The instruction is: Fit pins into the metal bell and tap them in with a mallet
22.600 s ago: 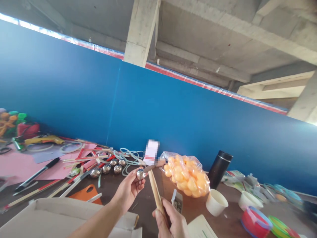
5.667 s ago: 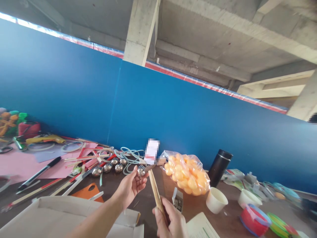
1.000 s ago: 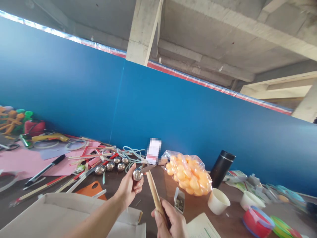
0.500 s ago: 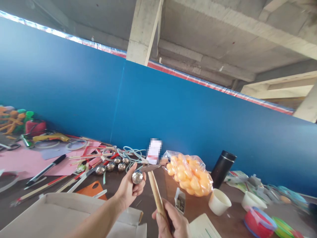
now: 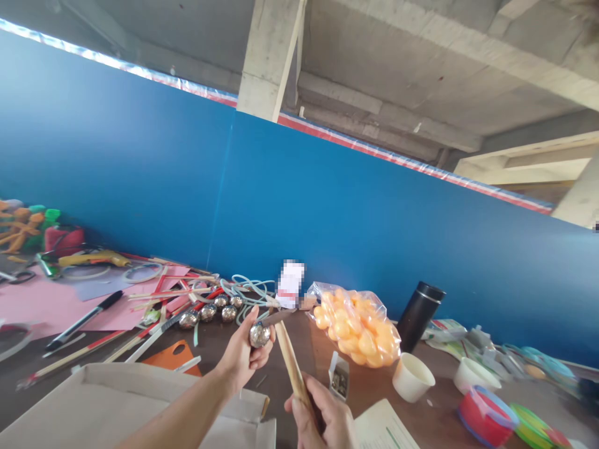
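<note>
At lower centre, the left hand point(image 5: 242, 351) clasps a silver ball point(image 5: 259, 335), probably slick and hard, best cupped around its sides. The right hand point(image 5: 325, 411) grips a hammer point(image 5: 291, 363) by its stiff-looking wooden handle.

Ball point(image 5: 259, 335) left of tool point(image 5: 291, 362), perhaps touching; bag point(image 5: 356, 329) right.

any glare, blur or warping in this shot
All in the head view: bright glints on the ball in the left hand; shine on the plastic bag; a pale sheen at the left of the wall; the red bowl looks soft; the white thing is pixelated.
</note>
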`<state>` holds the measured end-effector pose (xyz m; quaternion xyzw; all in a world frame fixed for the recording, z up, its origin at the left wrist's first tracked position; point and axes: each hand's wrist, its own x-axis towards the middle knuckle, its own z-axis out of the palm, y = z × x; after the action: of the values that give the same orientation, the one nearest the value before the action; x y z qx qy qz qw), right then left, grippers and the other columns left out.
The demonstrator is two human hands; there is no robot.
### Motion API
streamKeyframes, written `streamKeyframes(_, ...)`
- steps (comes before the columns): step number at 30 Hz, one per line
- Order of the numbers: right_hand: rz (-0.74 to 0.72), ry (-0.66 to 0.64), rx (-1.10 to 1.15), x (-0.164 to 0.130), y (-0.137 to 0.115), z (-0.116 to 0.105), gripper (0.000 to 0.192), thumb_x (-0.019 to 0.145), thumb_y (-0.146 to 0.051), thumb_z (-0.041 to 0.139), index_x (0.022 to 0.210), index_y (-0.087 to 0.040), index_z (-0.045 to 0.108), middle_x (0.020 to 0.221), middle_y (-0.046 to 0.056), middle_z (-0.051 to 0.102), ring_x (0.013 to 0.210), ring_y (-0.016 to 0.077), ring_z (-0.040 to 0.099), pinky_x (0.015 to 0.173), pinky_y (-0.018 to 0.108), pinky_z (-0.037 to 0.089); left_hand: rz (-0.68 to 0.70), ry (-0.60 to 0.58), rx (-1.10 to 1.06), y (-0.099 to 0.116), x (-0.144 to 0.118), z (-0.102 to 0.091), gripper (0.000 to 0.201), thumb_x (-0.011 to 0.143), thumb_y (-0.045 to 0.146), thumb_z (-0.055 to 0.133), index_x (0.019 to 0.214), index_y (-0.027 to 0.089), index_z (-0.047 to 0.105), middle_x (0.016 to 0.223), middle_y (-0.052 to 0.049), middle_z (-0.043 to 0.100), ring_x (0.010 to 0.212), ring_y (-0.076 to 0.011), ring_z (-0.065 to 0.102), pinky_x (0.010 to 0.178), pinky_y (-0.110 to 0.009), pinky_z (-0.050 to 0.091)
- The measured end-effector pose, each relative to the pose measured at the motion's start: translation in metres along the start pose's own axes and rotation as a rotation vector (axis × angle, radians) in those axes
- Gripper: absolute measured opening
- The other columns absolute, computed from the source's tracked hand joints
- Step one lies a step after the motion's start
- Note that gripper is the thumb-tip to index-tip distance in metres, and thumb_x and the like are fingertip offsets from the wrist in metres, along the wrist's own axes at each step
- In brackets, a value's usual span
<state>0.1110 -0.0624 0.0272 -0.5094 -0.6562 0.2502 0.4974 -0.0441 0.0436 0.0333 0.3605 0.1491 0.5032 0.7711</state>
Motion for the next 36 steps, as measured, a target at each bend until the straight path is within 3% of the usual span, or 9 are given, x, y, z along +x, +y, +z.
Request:
streamKeyframes(4, 0.053, 0.025, 0.033, -0.001, 0.003, 0.001, 0.047, 0.081, -0.05, 0.048, 0.108, -0.013, 0.06, 0.07, 0.006, 0.067, 0.029, 0.0046, 0.048, 0.028, 0.011, 0.035, -0.016, 0.01, -0.002, -0.001, 0.001, 0.0, 0.058, 0.083, 0.061, 0.032, 0.061, 0.013, 0.057, 0.034, 0.008, 0.024, 0.032, -0.0036, 0.011, 0.037, -0.021, 0.007)
streamKeyframes(10, -0.047, 0.024, -0.031, 0.001, 0.007, 0.001, 0.045, 0.081, -0.047, 0.049, 0.107, -0.012, 0.062, 0.073, 0.007, 0.069, 0.03, 0.0056, 0.049, 0.028, 0.012, 0.036, 0.005, 0.081, 0.059, -0.002, 0.001, 0.003, 0.058, 0.082, 0.062, 0.033, 0.058, 0.014, 0.054, 0.032, 0.008, 0.025, 0.031, -0.0031, 0.01, 0.036, -0.021, 0.007)
streamKeyframes(16, -0.073, 0.07, -0.089, 0.0, 0.006, 0.002, 0.042, 0.083, -0.047, 0.047, 0.104, -0.014, 0.063, 0.072, 0.006, 0.069, 0.03, 0.0066, 0.05, 0.028, 0.013, 0.038, 0.04, 0.292, 0.052, -0.009, 0.008, -0.006, 0.057, 0.076, 0.069, 0.038, 0.056, 0.016, 0.047, 0.037, 0.005, 0.036, 0.033, -0.0026, 0.016, 0.037, -0.021, 0.009)
streamKeyframes(20, -0.114, 0.103, -0.166, -0.001, 0.011, 0.002, 0.043, 0.082, -0.049, 0.047, 0.104, -0.015, 0.064, 0.073, 0.007, 0.07, 0.042, 0.0119, 0.06, 0.036, 0.014, 0.045, 0.062, 0.383, 0.022, -0.009, 0.009, -0.005, 0.056, 0.073, 0.069, 0.044, 0.052, 0.017, 0.041, 0.037, 0.005, 0.038, 0.033, -0.0024, 0.019, 0.038, -0.02, 0.011)
streamKeyframes(24, -0.172, 0.1, -0.247, 0.001, 0.017, 0.002, 0.04, 0.082, -0.045, 0.047, 0.102, -0.016, 0.065, 0.072, 0.008, 0.07, 0.052, 0.0151, 0.064, 0.053, 0.018, 0.053, 0.039, 0.394, 0.006, -0.007, 0.007, 0.001, 0.055, 0.072, 0.068, 0.046, 0.054, 0.016, 0.044, 0.037, 0.005, 0.039, 0.033, -0.0025, 0.02, 0.038, -0.02, 0.012)
streamKeyframes(30, -0.17, 0.126, -0.243, 0.002, 0.014, 0.001, 0.041, 0.083, -0.046, 0.044, 0.103, -0.016, 0.065, 0.073, 0.008, 0.07, 0.053, 0.0155, 0.065, 0.047, 0.016, 0.052, 0.027, 0.37, -0.002, -0.007, 0.007, 0.002, 0.054, 0.072, 0.067, 0.047, 0.056, 0.016, 0.047, 0.037, 0.005, 0.038, 0.034, -0.0023, 0.02, 0.038, -0.019, 0.012)
streamKeyframes(36, -0.184, 0.103, -0.238, 0.002, 0.009, 0.002, 0.044, 0.082, -0.05, 0.046, 0.101, -0.016, 0.067, 0.074, 0.009, 0.071, 0.063, 0.0173, 0.068, 0.056, 0.017, 0.054, 0.019, 0.402, -0.004, -0.009, 0.007, -0.001, 0.055, 0.071, 0.069, 0.047, 0.054, 0.017, 0.043, 0.037, 0.005, 0.038, 0.033, -0.0022, 0.02, 0.037, -0.019, 0.012)
